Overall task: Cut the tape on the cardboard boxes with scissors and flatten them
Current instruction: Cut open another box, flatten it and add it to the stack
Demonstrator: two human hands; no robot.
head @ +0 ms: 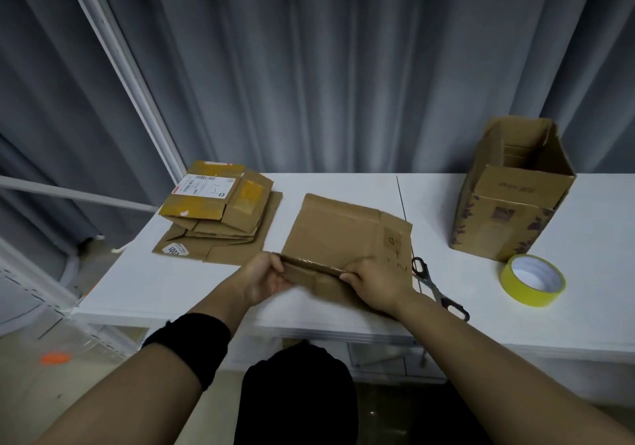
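A flattened brown cardboard box (pixel 338 235) lies in the middle of the white table (pixel 137 283). Its near flap is folded up along a crease. My left hand (pixel 266 278) grips the left end of that fold, and my right hand (pixel 376 281) grips the right end. Black-handled scissors (pixel 436 286) lie on the table just right of my right hand, untouched. A pile of flattened boxes (pixel 216 214) with a white shipping label sits at the back left. A tall open cardboard box (pixel 512 194) stands upright at the back right.
A roll of yellow tape (pixel 532 279) rests in front of the tall box. Grey curtains hang behind the table. A white metal frame (pixel 130 77) runs diagonally at the left. The table's near edge is close to my body.
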